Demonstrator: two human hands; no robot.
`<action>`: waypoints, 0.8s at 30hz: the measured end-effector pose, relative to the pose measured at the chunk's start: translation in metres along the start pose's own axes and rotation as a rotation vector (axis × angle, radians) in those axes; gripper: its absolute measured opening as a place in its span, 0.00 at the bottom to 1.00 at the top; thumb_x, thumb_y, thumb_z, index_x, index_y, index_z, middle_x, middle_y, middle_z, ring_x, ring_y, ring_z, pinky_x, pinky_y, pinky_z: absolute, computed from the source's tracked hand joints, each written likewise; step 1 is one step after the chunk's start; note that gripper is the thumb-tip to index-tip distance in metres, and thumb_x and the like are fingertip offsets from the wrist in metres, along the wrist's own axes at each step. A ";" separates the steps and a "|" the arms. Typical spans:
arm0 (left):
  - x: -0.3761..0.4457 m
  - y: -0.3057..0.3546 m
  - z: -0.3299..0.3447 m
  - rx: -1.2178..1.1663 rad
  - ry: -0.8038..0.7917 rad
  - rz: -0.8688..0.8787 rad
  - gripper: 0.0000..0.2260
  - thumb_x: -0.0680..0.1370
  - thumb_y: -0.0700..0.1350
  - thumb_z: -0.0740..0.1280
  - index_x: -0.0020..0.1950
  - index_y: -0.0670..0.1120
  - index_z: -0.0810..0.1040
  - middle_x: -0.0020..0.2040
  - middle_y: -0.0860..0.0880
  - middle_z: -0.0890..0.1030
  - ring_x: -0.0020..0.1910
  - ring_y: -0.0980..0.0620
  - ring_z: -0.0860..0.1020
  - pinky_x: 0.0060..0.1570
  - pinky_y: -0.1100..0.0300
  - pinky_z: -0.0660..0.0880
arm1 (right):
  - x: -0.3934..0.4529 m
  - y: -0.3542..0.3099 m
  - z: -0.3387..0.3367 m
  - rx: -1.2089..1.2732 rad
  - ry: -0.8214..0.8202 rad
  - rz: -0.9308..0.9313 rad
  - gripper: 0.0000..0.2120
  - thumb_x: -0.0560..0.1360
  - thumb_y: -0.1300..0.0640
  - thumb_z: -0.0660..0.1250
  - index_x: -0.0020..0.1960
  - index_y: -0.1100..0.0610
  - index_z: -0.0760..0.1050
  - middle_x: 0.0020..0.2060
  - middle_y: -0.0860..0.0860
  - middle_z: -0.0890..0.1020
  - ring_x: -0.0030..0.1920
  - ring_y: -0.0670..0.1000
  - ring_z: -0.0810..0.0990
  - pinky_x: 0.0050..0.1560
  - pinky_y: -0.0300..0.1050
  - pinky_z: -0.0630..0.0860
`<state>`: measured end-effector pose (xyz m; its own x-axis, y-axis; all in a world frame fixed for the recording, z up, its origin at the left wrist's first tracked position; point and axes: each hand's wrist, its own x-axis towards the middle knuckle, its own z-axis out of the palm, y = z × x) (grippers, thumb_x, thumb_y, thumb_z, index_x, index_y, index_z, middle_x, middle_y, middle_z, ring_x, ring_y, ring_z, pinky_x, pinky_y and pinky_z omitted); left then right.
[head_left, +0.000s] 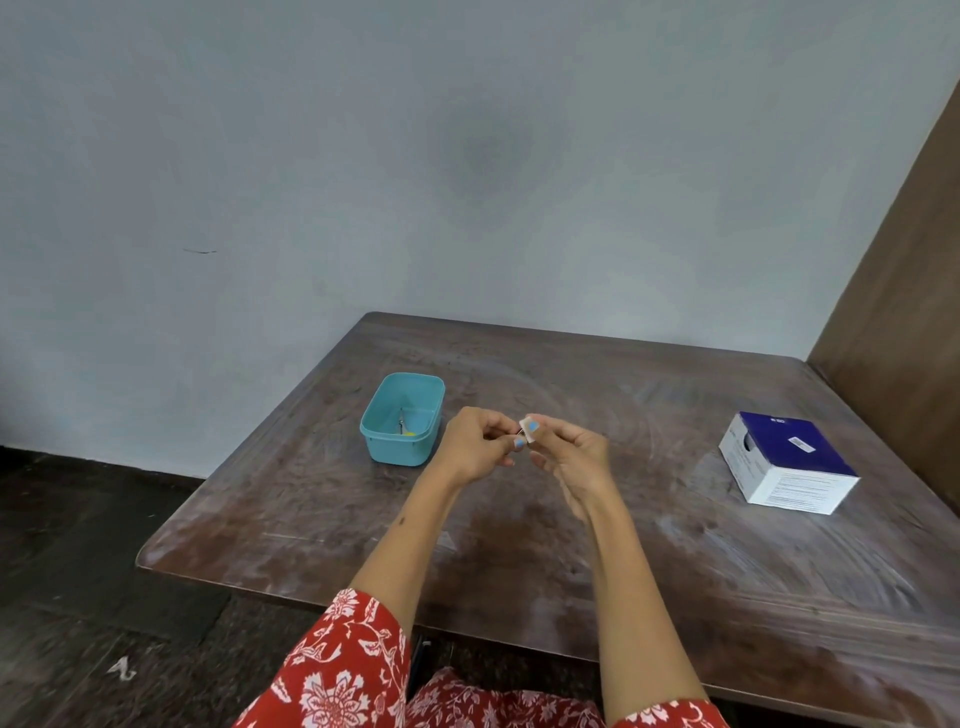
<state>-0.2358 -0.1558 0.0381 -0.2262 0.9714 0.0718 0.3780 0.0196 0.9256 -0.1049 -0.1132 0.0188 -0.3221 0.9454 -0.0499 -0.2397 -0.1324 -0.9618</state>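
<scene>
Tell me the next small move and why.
Likely pull the small white piece apart: left hand and right hand both pinch it above the table, with the open teal tub near the left hand.

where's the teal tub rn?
Head view: the teal tub sits on the table left of centre, just left of the left hand, which with the right hand pinches a small white piece.

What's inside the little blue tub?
On the bottom of the tub lie a thin metal piece and a yellow bit beside it. The tub's near wall hides the front of its floor, so more could be there.
</scene>
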 end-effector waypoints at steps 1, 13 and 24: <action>0.000 0.000 0.000 0.005 0.002 0.002 0.07 0.74 0.37 0.69 0.51 0.37 0.81 0.36 0.48 0.80 0.31 0.58 0.77 0.30 0.71 0.74 | 0.000 0.001 0.000 -0.027 -0.013 -0.001 0.05 0.72 0.62 0.71 0.47 0.57 0.81 0.43 0.53 0.84 0.46 0.50 0.82 0.51 0.44 0.76; 0.000 -0.002 0.000 0.005 0.008 0.039 0.07 0.74 0.38 0.69 0.51 0.38 0.82 0.34 0.50 0.79 0.31 0.58 0.77 0.30 0.71 0.74 | -0.001 -0.006 0.001 -0.077 0.034 -0.041 0.03 0.70 0.61 0.72 0.44 0.55 0.81 0.37 0.49 0.84 0.40 0.44 0.82 0.43 0.37 0.76; -0.001 -0.001 0.004 -0.038 0.054 0.057 0.08 0.74 0.37 0.69 0.52 0.37 0.81 0.38 0.46 0.81 0.28 0.61 0.77 0.30 0.70 0.74 | -0.005 -0.003 0.004 -0.066 0.055 -0.077 0.06 0.71 0.60 0.72 0.48 0.55 0.82 0.43 0.48 0.84 0.45 0.44 0.82 0.45 0.37 0.75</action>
<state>-0.2323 -0.1561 0.0352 -0.2534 0.9566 0.1440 0.3579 -0.0456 0.9326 -0.1059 -0.1186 0.0226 -0.2539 0.9671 0.0122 -0.2005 -0.0403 -0.9789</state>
